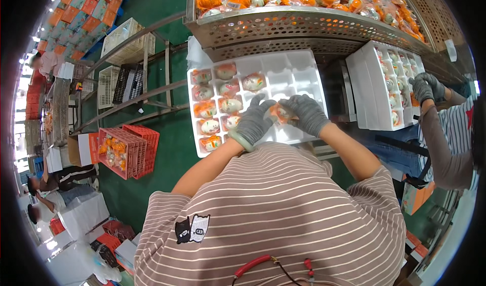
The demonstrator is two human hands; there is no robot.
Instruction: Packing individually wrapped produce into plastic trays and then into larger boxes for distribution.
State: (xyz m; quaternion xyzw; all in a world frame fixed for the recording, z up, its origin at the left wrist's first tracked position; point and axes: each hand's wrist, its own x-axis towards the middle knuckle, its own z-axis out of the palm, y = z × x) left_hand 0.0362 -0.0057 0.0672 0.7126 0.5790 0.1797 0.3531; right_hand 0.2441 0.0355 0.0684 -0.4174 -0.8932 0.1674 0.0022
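In front of me a white foam tray (297,61) with square compartments lies at a slight tilt. Wrapped eggs, pale with orange and printed film, fill much of its two left columns; one more wrapped egg (253,82) sits in the third column. Over the tray's lower middle, both gloved hands meet at a wrapped egg (279,113). My left hand (254,120), in a grey glove with a pale bangle at the wrist, closes on its left side. My right hand (308,115), also grey-gloved, pinches the film at its right. The fingers partly cover the egg.
A perforated metal bin (298,30) heaped with wrapped eggs stands beyond the tray. To the right, a co-worker's gloved hands (428,87) are over another foam tray (362,73) holding eggs. Metal rails (162,89), red crates (144,144) and pale crates (124,45) are at left.
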